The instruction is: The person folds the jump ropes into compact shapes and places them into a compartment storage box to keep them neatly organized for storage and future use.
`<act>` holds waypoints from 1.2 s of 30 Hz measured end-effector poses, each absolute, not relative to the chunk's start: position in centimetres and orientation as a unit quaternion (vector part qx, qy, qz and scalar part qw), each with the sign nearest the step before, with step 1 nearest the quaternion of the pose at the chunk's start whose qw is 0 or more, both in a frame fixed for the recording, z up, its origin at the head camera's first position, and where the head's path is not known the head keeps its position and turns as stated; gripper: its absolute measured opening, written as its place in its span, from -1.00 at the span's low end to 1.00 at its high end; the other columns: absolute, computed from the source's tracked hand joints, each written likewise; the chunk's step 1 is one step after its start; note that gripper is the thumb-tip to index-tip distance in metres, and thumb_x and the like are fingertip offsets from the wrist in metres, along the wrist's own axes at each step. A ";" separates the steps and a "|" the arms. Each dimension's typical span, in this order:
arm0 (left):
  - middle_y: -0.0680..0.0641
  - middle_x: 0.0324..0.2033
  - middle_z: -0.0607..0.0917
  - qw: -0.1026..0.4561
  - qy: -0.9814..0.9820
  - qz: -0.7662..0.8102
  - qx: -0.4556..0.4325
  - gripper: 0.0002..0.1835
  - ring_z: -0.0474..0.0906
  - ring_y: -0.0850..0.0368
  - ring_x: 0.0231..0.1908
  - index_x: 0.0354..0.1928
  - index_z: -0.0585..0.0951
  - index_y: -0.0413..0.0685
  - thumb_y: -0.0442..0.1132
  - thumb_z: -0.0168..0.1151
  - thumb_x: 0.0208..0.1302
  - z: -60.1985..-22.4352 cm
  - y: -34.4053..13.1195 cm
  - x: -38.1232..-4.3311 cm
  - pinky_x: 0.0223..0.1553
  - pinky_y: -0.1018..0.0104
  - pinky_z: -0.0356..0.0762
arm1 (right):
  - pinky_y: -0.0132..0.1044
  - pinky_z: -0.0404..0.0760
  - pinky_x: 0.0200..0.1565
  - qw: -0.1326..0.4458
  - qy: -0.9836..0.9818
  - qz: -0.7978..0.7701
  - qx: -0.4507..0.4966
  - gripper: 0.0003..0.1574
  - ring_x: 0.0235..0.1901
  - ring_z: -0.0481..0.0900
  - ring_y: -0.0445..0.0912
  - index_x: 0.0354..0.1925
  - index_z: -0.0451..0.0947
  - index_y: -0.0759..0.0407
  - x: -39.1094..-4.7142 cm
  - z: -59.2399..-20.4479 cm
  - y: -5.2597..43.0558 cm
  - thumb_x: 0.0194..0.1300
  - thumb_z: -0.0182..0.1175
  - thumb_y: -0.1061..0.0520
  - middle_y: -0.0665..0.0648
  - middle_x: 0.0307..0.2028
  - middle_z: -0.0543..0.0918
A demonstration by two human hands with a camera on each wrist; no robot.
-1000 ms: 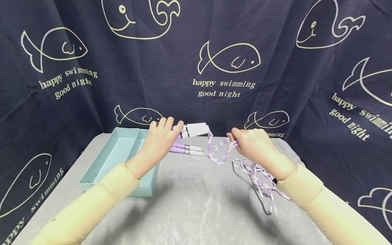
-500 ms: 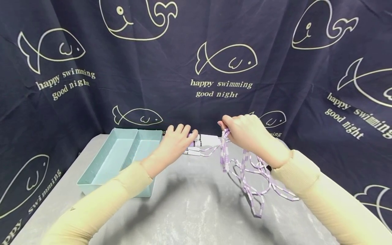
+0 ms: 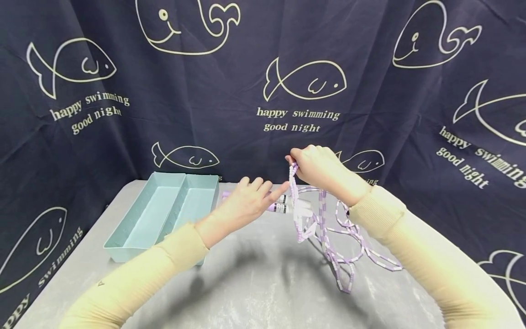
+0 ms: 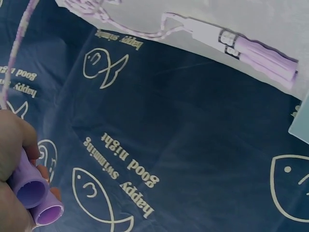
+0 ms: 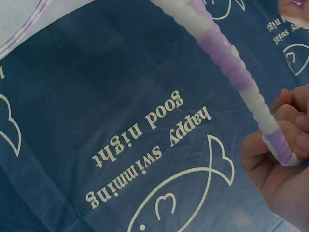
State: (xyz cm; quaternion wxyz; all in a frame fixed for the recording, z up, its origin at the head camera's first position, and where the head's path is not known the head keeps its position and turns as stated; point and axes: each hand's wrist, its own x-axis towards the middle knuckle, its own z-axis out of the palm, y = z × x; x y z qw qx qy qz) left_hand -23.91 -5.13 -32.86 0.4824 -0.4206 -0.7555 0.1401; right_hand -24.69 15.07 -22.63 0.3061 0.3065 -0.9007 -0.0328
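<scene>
We see two bare hands meeting over a grey worktop (image 3: 263, 292), nearer its far edge than its near one. The left hand (image 3: 252, 201) has its fingers wrapped round a pair of ribbed lilac plastic handles (image 4: 29, 186) with hollow ends, side by side; these are held in the air just short of the far edge.

The right hand (image 3: 318, 167), higher and further right, has its fingers closed tight on a folded bundle of lilac-and-white beaded rope (image 3: 293, 196). That bundle hangs down in front of some white handle ends (whether it touches them we cannot tell).

A second pair of lilac handles with white ends and black-and-white bands (image 4: 244, 48) lies on the worktop along the far edge, a rope strand leading from it. More loops of beaded rope (image 3: 345, 260) lie loosely tangled right of the worktop's centre, below the right hand; we cannot tell which handles they belong to.

Towards the far left corner stands a pale teal rectangular plastic tray (image 3: 123, 253), split lengthwise into two compartments, its near right part covered by the left arm's cream sleeve (image 3: 156, 265). Behind the far edge we see a navy cloth (image 3: 230, 105) printed with pale fish outlines and lettering.
</scene>
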 end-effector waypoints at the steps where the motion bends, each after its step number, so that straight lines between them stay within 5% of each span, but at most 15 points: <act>1: 0.03 -0.36 0.49 0.484 -0.751 0.138 -0.428 -0.30 0.36 0.07 -0.46 0.39 0.14 0.15 -0.35 0.02 0.20 -32.8 -5.1 -23.8 -0.50 0.29 0.24 | -0.02 0.39 -0.68 0.299 -0.904 -0.031 0.305 -0.62 -0.73 0.46 0.13 -0.64 0.36 0.16 -24.9 -22.7 15.0 0.31 0.06 0.10 0.12 -0.78 0.38; 9: 0.02 -0.30 0.51 0.442 -0.757 0.146 -0.459 -0.21 0.46 0.06 -0.30 0.36 0.11 0.60 -0.30 0.13 0.21 -32.7 -4.7 -22.5 -0.41 0.22 0.36 | -0.01 0.41 -0.65 0.276 -0.915 -0.031 0.294 -0.62 -0.71 0.49 0.13 -0.63 0.39 0.15 -26.5 -23.4 14.9 0.32 0.04 0.09 0.14 -0.75 0.44; 14: 0.00 -0.34 0.52 0.439 -0.752 0.145 -0.470 -0.14 0.45 0.06 -0.33 0.30 0.12 0.71 -0.39 0.11 0.15 -32.8 -4.7 -22.3 -0.41 0.24 0.36 | 0.00 0.41 -0.66 0.289 -0.911 -0.034 0.293 -0.62 -0.71 0.49 0.14 -0.64 0.38 0.16 -27.1 -24.1 15.2 0.31 0.04 0.08 0.16 -0.75 0.45; 20: 0.01 -0.34 0.49 0.431 -0.752 0.113 -0.486 -0.32 0.39 0.08 -0.40 0.16 0.30 0.68 -0.36 0.10 0.19 -32.9 -4.5 -22.2 -0.44 0.27 0.31 | -0.01 0.39 -0.69 0.298 -0.909 -0.036 0.290 -0.61 -0.72 0.48 0.14 -0.64 0.37 0.16 -27.3 -24.5 14.8 0.31 0.04 0.08 0.17 -0.75 0.45; 27: 0.01 -0.42 0.45 0.437 -0.747 0.123 -0.486 -0.19 0.30 0.11 -0.49 0.23 0.21 0.73 -0.45 -0.01 0.15 -33.2 -4.2 -21.9 -0.52 0.32 0.19 | -0.01 0.38 -0.70 0.305 -0.905 -0.041 0.293 -0.62 -0.74 0.47 0.15 -0.63 0.38 0.18 -27.3 -25.1 14.2 0.31 0.05 0.08 0.19 -0.75 0.47; 36: 0.00 -0.35 0.49 0.410 -0.767 0.097 -0.484 -0.60 0.39 0.04 -0.42 -0.04 0.40 0.42 -0.34 0.04 0.24 -33.4 -4.5 -21.6 -0.47 0.29 0.26 | -0.07 0.35 -0.72 0.421 -0.836 -0.043 0.350 -0.67 -0.80 0.36 0.11 -0.52 0.33 0.22 -28.6 -26.1 15.4 0.35 0.05 0.10 0.14 -0.72 0.42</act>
